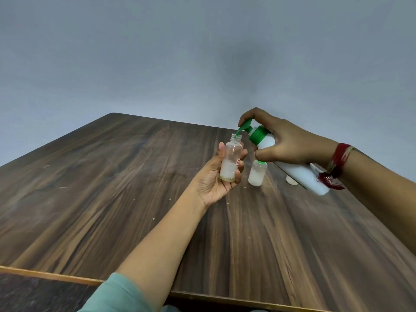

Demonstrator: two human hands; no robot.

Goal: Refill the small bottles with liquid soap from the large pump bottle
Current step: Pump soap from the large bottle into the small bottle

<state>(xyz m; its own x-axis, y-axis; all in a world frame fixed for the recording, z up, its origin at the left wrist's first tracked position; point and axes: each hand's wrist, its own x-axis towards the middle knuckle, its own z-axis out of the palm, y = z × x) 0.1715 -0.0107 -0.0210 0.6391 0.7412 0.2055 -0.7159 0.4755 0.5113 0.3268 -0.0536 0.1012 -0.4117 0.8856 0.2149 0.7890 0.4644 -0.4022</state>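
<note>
My left hand grips a small clear bottle, uncapped and upright, about half full of white soap. My right hand holds the large white pump bottle, tilted, with a finger on its green pump head. The green nozzle tip sits at the small bottle's open mouth. A second small bottle with a green cap stands on the table just right of the first, below my right hand.
The dark wooden table ends at a near edge at the bottom and a far edge against a grey wall. A small pale object, perhaps a cap, lies behind the pump bottle. A red thread band circles my right wrist.
</note>
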